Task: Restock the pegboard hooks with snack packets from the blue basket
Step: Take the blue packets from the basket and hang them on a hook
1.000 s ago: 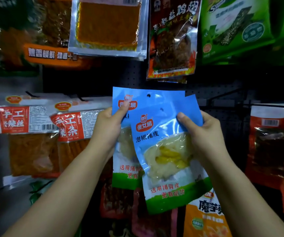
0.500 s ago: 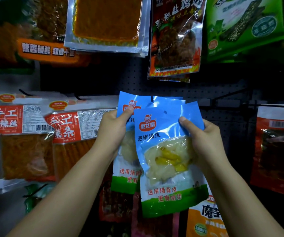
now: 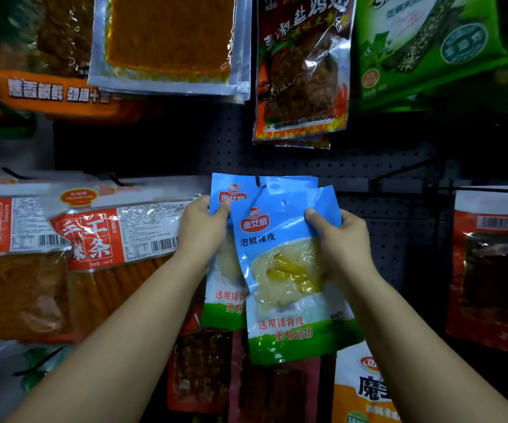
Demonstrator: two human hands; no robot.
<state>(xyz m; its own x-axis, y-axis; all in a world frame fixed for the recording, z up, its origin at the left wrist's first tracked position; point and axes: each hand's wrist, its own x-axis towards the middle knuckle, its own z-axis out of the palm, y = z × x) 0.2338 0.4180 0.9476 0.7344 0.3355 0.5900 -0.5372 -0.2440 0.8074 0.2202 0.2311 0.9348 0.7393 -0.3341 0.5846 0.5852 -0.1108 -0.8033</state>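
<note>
The right hand pinches the front blue packet mid-frame, thumb across its top; the left hand grips the packet behind, which hangs on the hook. Both have risen slightly, so the front packet's hole nears the hook tip, though it isn't threaded yet.

Two blue, white and green snack packets sit mid-frame against the dark pegboard: the rear packet hangs upright on a hook, the front packet overlaps it, tilted slightly.
</note>
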